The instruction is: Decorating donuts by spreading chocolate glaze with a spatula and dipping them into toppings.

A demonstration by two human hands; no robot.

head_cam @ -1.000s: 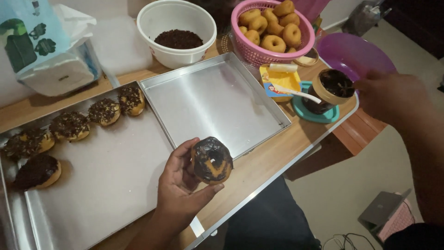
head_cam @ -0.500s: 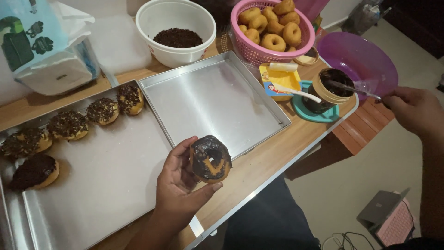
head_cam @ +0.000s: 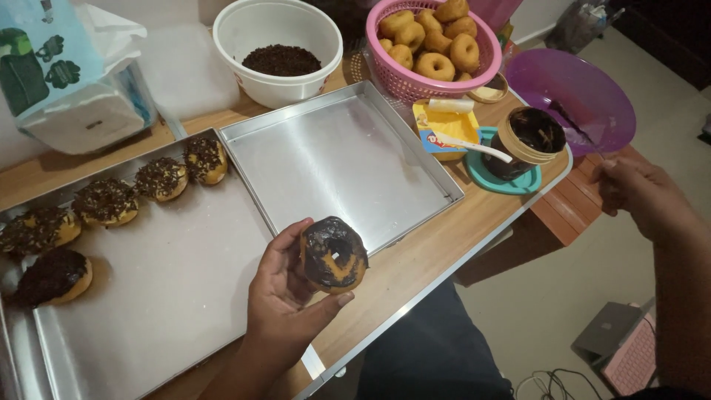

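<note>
The doughnut (head_cam: 333, 254) is round and golden-brown, its upper face spread with dark chocolate that leaves a patch of bare dough near the lower edge. It sits tilted in the left hand (head_cam: 285, 296), at about 6 o'clock in the view, above the desk's (head_cam: 415, 259) front edge. The utensil (head_cam: 574, 132), thin and dark-smeared, slants from the right hand (head_cam: 641, 196) at 3 o'clock.

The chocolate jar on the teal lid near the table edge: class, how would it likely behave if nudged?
The jar stands open with a white spatula leaning out of it, so a nudge might tip it or spill chocolate. It rests on a teal lid, so it may slide. Being close to the table edge, it could fall off.
</note>
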